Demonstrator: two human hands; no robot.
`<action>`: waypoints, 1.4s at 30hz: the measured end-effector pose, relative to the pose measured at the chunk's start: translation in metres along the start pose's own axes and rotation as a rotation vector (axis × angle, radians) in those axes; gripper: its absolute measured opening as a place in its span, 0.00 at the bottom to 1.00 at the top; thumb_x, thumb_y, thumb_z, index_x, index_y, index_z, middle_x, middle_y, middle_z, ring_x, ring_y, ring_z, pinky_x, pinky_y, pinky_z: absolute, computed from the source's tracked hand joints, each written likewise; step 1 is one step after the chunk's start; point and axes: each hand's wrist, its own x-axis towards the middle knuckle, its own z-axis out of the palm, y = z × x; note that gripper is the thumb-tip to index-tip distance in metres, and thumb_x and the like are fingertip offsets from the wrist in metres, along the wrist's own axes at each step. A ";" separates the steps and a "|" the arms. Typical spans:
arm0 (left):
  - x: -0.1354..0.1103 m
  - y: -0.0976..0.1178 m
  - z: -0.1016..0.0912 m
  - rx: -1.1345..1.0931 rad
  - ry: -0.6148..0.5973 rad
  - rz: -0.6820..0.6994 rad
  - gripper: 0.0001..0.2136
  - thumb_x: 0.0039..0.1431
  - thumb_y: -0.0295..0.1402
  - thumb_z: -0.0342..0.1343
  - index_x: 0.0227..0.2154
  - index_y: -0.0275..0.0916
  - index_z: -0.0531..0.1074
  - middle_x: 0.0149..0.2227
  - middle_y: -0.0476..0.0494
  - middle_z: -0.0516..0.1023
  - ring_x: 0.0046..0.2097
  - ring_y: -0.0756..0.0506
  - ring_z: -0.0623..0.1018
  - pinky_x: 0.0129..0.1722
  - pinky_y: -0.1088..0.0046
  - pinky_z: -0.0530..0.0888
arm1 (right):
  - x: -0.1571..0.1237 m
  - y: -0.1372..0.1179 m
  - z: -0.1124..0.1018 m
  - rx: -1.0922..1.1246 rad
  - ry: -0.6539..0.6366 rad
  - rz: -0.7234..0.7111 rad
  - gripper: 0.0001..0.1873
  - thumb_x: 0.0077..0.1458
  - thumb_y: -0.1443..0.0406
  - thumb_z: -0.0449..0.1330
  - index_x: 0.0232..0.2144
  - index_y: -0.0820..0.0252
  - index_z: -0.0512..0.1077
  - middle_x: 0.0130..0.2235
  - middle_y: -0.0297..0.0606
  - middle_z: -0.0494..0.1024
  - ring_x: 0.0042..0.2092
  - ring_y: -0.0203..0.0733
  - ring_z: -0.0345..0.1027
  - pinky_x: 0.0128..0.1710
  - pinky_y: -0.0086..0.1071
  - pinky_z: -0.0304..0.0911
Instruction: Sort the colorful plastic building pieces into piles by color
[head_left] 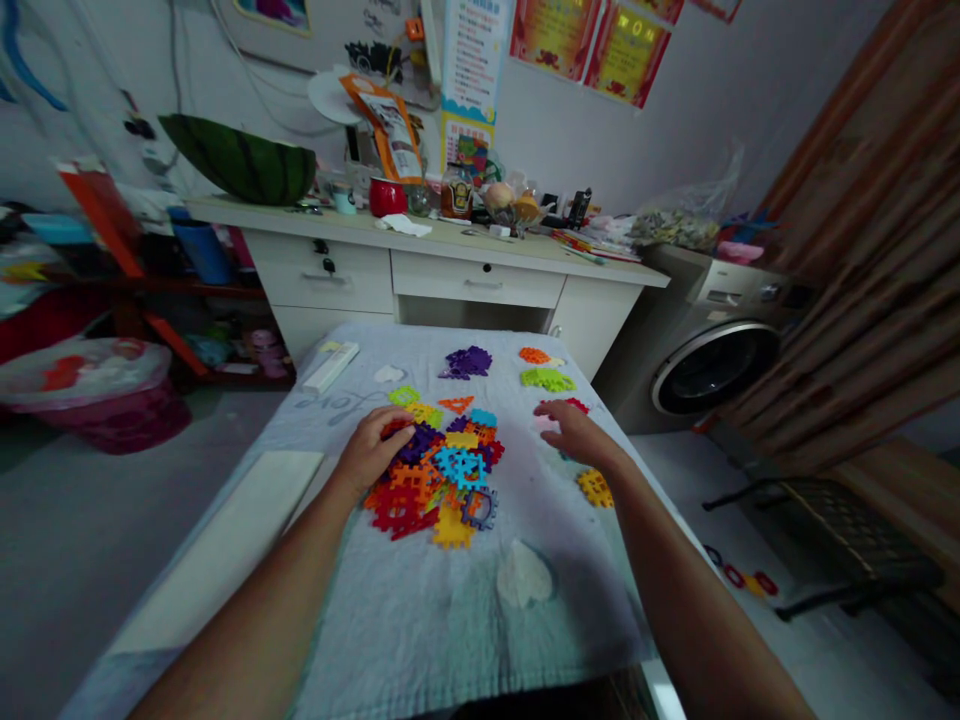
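Note:
A mixed pile of colourful plastic interlocking building pieces [435,475] lies mid-table, in red, orange, yellow, blue and purple. My left hand [377,447] rests on the pile's left edge, thumb and fingers apart around red and purple pieces; no firm grip shows. Over on the right, my right hand [576,432] hovers with thumb and forefinger apart, beside red pieces [576,404] that it partly hides. Sorted groups sit farther back: purple pieces [469,362], orange pieces [534,355] and lime green pieces [547,380]. Yellow pieces [595,488] lie by my right forearm.
A pale cloth with heart prints covers the table [480,620]. A white box [332,367] lies at its back left. Behind stands a cluttered white desk [465,260] with a cut watermelon [244,165]. To the right are a washing machine [697,340] and a low stool [847,535].

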 end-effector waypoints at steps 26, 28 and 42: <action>0.002 -0.001 0.002 0.030 -0.037 0.037 0.15 0.54 0.43 0.56 0.39 0.39 0.76 0.45 0.42 0.76 0.51 0.40 0.74 0.59 0.59 0.67 | 0.011 0.021 0.018 0.181 0.158 0.042 0.32 0.46 0.70 0.65 0.55 0.56 0.67 0.54 0.44 0.72 0.55 0.47 0.66 0.58 0.45 0.57; 0.002 -0.001 0.002 0.029 -0.037 0.045 0.15 0.53 0.43 0.56 0.39 0.39 0.76 0.45 0.42 0.76 0.51 0.41 0.74 0.58 0.59 0.67 | -0.006 0.035 0.005 0.092 0.107 0.062 0.32 0.46 0.71 0.64 0.55 0.56 0.67 0.54 0.43 0.73 0.55 0.48 0.66 0.58 0.45 0.57; 0.003 0.005 0.001 0.085 -0.062 0.039 0.16 0.53 0.45 0.55 0.38 0.40 0.76 0.45 0.42 0.77 0.51 0.40 0.75 0.58 0.57 0.67 | -0.039 0.035 -0.003 -0.231 0.002 0.238 0.34 0.50 0.67 0.61 0.61 0.53 0.62 0.63 0.42 0.64 0.62 0.52 0.57 0.58 0.46 0.54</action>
